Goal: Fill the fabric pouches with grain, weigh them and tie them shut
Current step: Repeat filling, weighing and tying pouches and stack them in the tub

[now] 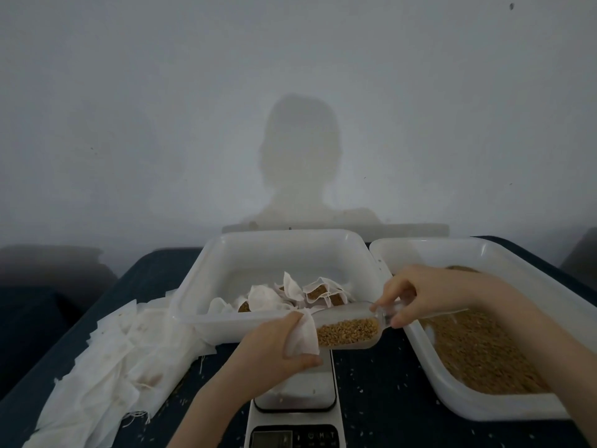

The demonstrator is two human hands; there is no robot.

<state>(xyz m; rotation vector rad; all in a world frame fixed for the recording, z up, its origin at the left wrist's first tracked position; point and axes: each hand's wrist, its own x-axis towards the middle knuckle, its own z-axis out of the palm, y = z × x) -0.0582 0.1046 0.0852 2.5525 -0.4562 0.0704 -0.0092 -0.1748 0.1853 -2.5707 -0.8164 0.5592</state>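
A dark counter (371, 383) carries two white tubs: the right tub (484, 412) holds loose grain (478, 350), the middle tub (232, 328) holds filled pouches (319, 292). Empty pouch fabric (106, 360) is heaped at the left. Above the scale (294, 412), the left hand (274, 341) pinches an open pouch (302, 337) in its fingers; the right hand (416, 292) grips a clear scoop (349, 328) of grain at the pouch mouth.

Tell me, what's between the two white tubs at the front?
Bare dark table and the scale, in the head view. The scoop and pouch are held above it.
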